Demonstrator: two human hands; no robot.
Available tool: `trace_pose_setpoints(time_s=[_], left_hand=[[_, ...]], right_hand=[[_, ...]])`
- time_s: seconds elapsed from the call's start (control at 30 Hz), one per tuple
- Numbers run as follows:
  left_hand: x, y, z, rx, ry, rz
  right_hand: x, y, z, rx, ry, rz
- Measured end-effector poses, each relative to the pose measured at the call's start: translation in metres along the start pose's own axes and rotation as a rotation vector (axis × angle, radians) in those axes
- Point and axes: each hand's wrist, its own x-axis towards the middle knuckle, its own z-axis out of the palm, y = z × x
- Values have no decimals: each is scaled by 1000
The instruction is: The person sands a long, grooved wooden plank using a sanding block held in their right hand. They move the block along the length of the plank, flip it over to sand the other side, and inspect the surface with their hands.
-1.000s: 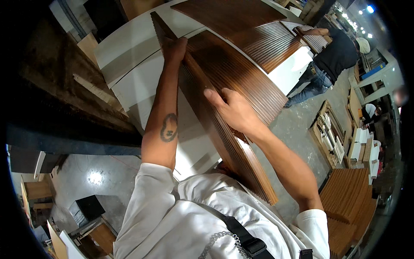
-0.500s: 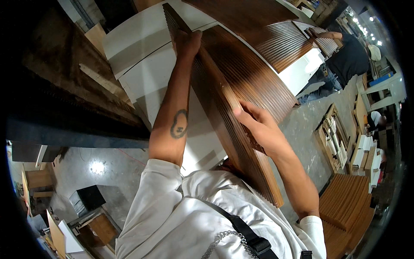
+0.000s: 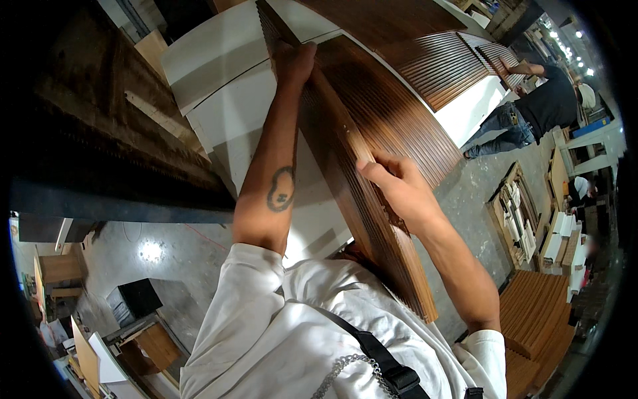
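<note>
A long brown ribbed wooden panel [image 3: 335,173] stands tilted on its long edge, running from the far side of the white table [image 3: 232,100] back toward my body. My left hand [image 3: 294,63] is closed around its far part, thumb over the upper edge. Nearer to me, my right hand [image 3: 397,186] grips the same upper edge, thumb on top and fingers on the right side. Just to the right, a second ribbed panel [image 3: 399,120] lies flat on the table. The near end of the held panel reaches down beside my white shirt.
At the far right a co-worker [image 3: 548,100] in dark clothes handles another slatted panel [image 3: 495,60]. A stack of brown ribbed panels [image 3: 535,312] stands at lower right, near a wooden frame [image 3: 515,213]. A dark beam [image 3: 126,199] runs along the left, with a black box [image 3: 136,299] below it.
My hands keep their hold, and the panel has barely shifted. The co-worker at the far right has moved slightly away from the table, showing more of the legs.
</note>
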Motion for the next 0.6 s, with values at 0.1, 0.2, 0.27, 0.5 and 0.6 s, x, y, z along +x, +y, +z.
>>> trace_pose_setpoints(time_s=[0.1,0.2,0.27,0.5,0.6], left_hand=[[3,0,0,51,14,-51],[4,-3,-4,79,43,-13],[0,1,-5,98,82,-18],[-5,8,-2,153,144,-15],[-14,20,0,134,88,-6]], right_hand=[[14,20,-1,-27,-61,-66],[15,23,-2,-39,-101,-76],[13,23,-2,-56,-105,-55],[10,12,5,-23,-35,-16],[6,7,3,-62,-2,21]])
